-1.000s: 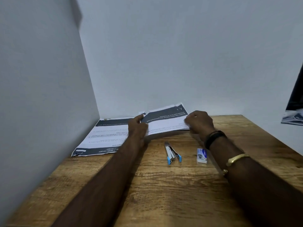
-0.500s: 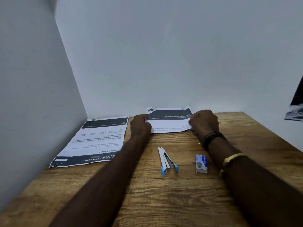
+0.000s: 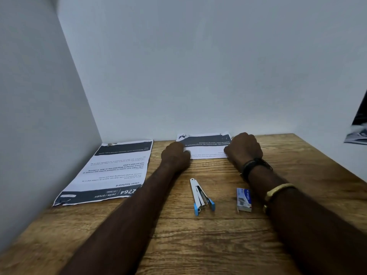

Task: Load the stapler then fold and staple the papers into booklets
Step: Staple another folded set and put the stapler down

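Head view, upper centre: left hand [image 3: 174,155] and right hand [image 3: 243,149] curl their grips on the ends, the best hold, of the limp, light folded white-and-black printed paper [image 3: 206,150].

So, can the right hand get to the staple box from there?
Probably yes: the staple box lies uncovered on the table beside that forearm, and the right hand only has to draw back off the folded paper.

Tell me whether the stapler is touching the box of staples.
Apart. The head view shows the stapler and the box of staples lying side by side, with a plain strip of bare wooden table between them.
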